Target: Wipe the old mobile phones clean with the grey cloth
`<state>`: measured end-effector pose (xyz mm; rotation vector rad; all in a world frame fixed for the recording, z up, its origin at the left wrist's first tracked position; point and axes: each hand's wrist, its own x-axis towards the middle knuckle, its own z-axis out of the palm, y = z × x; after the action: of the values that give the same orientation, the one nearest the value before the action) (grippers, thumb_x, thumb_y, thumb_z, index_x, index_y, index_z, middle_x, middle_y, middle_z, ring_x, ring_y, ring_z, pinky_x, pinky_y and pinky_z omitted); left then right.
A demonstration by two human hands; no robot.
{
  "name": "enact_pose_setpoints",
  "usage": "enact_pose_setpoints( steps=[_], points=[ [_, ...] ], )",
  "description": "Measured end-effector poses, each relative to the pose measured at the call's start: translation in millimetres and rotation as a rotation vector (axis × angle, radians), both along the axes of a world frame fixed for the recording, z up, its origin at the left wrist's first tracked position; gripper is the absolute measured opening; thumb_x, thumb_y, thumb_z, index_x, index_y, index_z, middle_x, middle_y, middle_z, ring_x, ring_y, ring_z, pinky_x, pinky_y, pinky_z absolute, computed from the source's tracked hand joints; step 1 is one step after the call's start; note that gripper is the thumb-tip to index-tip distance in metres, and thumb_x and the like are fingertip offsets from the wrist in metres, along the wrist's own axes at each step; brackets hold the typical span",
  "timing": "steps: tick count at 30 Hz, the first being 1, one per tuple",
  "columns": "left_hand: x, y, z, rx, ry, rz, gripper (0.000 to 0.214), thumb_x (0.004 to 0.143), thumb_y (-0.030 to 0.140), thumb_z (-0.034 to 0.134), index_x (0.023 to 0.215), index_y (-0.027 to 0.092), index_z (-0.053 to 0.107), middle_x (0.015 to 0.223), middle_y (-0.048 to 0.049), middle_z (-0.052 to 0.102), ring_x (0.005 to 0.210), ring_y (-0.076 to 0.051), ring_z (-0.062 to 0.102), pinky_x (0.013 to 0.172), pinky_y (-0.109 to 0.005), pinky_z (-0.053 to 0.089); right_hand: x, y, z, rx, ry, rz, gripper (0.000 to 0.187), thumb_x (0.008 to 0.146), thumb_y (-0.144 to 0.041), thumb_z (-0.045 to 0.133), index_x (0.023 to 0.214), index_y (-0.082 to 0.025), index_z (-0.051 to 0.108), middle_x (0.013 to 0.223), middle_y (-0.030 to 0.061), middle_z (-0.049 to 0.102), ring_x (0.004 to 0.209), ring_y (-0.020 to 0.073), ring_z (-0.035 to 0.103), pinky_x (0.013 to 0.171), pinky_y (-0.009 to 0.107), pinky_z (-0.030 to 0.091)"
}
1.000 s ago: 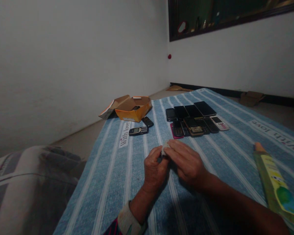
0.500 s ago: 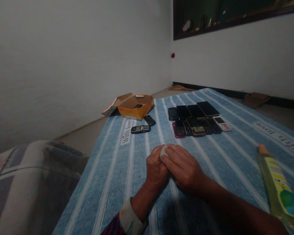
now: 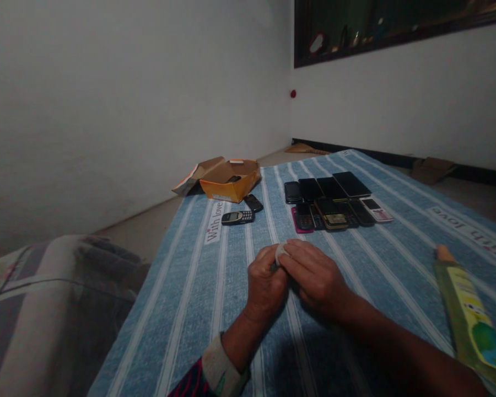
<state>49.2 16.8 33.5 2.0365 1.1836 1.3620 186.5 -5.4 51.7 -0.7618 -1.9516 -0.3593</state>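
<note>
My left hand (image 3: 267,284) is closed, its fingers curled round something mostly hidden; a small dark bit shows at the top of the grip. Against it, my right hand (image 3: 314,275) pinches a small whitish cloth (image 3: 281,252), of which only a fold is visible. Both hands meet above the blue striped cloth (image 3: 198,286). Beyond them, a keypad phone (image 3: 237,217) and a dark phone (image 3: 253,203) lie near an open orange box (image 3: 227,190), which has a dark item inside.
Several phones lie in two rows at the right back, among them a black smartphone (image 3: 351,183) and a white phone (image 3: 375,209). A bottle of yellowish liquid (image 3: 467,314) lies at the right. Grey striped fabric (image 3: 53,309) is at the left. Walls stand behind.
My right hand and the whitish cloth have shifted slightly right against my left hand. A dark bit now shows between them. The phones, box and bottle stay put.
</note>
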Motion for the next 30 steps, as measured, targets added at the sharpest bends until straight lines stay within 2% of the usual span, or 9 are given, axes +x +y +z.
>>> enact_pose_setpoints(
  steps=[7,14,22,26,30],
  points=[
    [-2.1,1.2,-1.7,0.004,-0.016,-0.02,0.024,0.082,0.015,0.052,0.096,0.016,0.071,0.098,-0.008,0.073,0.092,-0.02,0.068,0.087,-0.033,0.054,-3.9,-1.2,-5.7,0.032,-0.005,0.057,0.028,0.093,-0.008,0.041,0.107,-0.006,0.065,0.104,0.0185,0.07,0.11,0.0275,0.064,0.099,0.046,0.052],
    [2.8,0.4,3.1,-0.08,-0.058,0.024,0.019,0.077,0.014,0.056,0.088,0.017,0.072,0.097,-0.0054,0.073,0.092,-0.019,0.066,0.088,-0.032,0.052,3.0,8.5,-13.9,-0.085,0.144,0.075,0.037,0.09,-0.003,0.039,0.118,-0.012,0.063,0.11,0.0143,0.07,0.113,0.0234,0.063,0.099,0.042,0.054],
    [3.1,-0.5,4.8,-0.107,-0.039,0.058,0.015,0.081,0.018,0.058,0.087,0.019,0.071,0.092,-0.0042,0.073,0.087,-0.018,0.066,0.086,-0.029,0.051,-1.6,11.0,-22.6,-0.306,0.419,0.125,0.045,0.089,-0.003,0.042,0.12,-0.024,0.067,0.115,0.0088,0.07,0.108,0.0182,0.066,0.093,0.036,0.056],
    [-2.0,-1.1,2.8,-0.122,-0.044,0.058,0.015,0.081,0.02,0.06,0.089,0.019,0.072,0.094,-0.0049,0.073,0.089,-0.018,0.067,0.087,-0.03,0.051,-4.5,9.7,-25.8,-0.416,0.51,0.154,0.048,0.086,-0.004,0.043,0.121,-0.027,0.067,0.115,0.0063,0.07,0.108,0.0175,0.066,0.095,0.035,0.055],
    [-7.4,-3.4,2.2,-0.143,-0.051,0.062,0.016,0.082,0.022,0.061,0.092,0.019,0.073,0.094,-0.0044,0.073,0.089,-0.018,0.067,0.087,-0.03,0.052,-9.1,7.2,-28.4,-0.451,0.557,0.171,0.049,0.084,-0.003,0.044,0.121,-0.026,0.068,0.115,0.0062,0.07,0.109,0.0165,0.066,0.098,0.032,0.054]
  ],
)
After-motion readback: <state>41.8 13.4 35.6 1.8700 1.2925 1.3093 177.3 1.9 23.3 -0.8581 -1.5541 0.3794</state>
